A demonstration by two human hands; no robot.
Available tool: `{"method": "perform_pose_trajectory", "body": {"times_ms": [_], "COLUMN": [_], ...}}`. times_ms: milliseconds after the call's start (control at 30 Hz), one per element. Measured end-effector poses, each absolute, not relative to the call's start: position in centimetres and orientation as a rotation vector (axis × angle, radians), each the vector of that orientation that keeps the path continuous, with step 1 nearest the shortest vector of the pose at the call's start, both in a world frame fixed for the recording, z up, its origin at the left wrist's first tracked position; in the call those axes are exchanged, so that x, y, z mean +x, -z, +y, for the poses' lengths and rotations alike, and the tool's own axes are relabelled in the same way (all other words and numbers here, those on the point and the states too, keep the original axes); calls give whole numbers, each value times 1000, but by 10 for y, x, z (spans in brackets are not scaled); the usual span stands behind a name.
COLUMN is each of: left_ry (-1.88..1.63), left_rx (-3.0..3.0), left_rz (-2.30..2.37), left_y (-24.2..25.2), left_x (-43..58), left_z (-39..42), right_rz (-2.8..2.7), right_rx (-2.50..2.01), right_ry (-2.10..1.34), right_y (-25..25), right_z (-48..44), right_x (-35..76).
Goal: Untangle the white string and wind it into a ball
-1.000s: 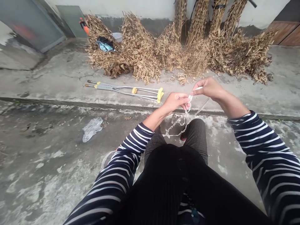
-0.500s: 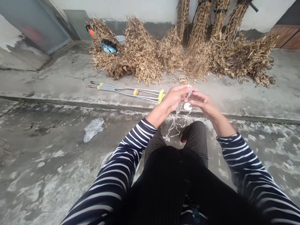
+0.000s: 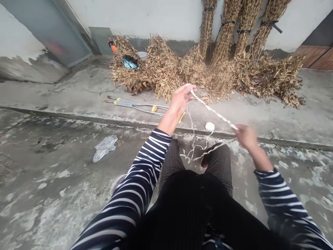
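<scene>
A white twisted cord (image 3: 213, 111) runs taut and slanting between my two hands. My left hand (image 3: 181, 98) pinches its upper end between thumb and fingers. Lower and to the right, my right hand (image 3: 247, 136) is closed round the other end, its outline blurred. From both hands slack lengths of the cord sag in loops in front of my knees. A small round white ball of cord (image 3: 209, 126) sits by the step's edge, and a thin strand leads down from it.
Grey crutches with yellow pads (image 3: 135, 105) lie on the concrete step (image 3: 78, 100). Behind them dried plant bundles (image 3: 166, 66) lean along the wall. A crumpled clear plastic bag (image 3: 105, 147) lies on the lower ground at left. Blue and black cloth (image 3: 130, 62) rests on the plants.
My hands have drawn apart, the right one moving right and down, the left one shifting left. The cord between them is now stretched out. The view has tilted up slightly.
</scene>
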State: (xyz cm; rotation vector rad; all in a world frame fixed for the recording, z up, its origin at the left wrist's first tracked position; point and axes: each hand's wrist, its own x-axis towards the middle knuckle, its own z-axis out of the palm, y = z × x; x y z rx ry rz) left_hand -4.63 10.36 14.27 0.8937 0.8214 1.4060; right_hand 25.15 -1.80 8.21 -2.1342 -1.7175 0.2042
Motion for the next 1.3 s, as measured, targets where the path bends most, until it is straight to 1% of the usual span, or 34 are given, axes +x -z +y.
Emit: {"method": "perform_pose_trajectory", "body": {"times_ms": [67,100,167,200,233,267,367,400,433,467,533,633,667,767,833,933,1133,1200,1300], "left_ry": [-1458,-1477,-1506,-1516,-1522,-1522,-1480,-1447,-1404,-1353,-1239,-1106,-1082,-1053,-1045,-1012,-1013,-1041,-1121], "left_rx": [819,782,714,684,660,648,692,740,801,870,1014,1209,1262,1374,1400,1383,1271,1247,1221], "left_rz": [854,869,889,892,889,878,826,799,768,737,683,643,634,588,554,511,586,599,624], "left_y": [-129,-123,-113,-111,-111,-114,-130,-138,-145,-151,-160,-163,-162,-157,-154,-152,-152,-150,-146], "left_x": [-53,-56,-58,-58,-58,-57,-53,-50,-48,-45,-40,-32,-29,-21,-17,-15,-14,-12,-10], "left_z": [116,121,130,134,137,139,137,133,128,121,105,84,79,71,70,69,64,62,60], "right_rz": [-1561,-1434,-1418,-1437,-1506,-1672,-2382,-2545,-2645,-2645,-2383,-1729,-1590,-1418,-1370,-1304,-1193,-1194,-1173], "right_rx": [-2141,-2075,-1934,-1927,-1938,-1952,-1803,-1705,-1588,-1477,-1454,-1417,-1367,-1129,-1002,-891,-847,-882,-956], "right_ry": [81,310,527,544,478,310,-578,-838,-1012,-1049,-956,-870,-885,-904,-1008,-1155,-1312,-1274,-1058], "right_y": [-114,-127,-137,-132,-121,-104,-40,-22,-10,-3,-10,-58,-78,-126,-142,-147,-134,-130,-124], "right_z": [-28,-36,-57,-70,-84,-98,-131,-136,-135,-129,-104,-49,-31,10,23,29,29,29,28], "right_x": [281,289,287,277,261,242,182,167,157,151,153,171,176,179,172,160,151,148,141]}}
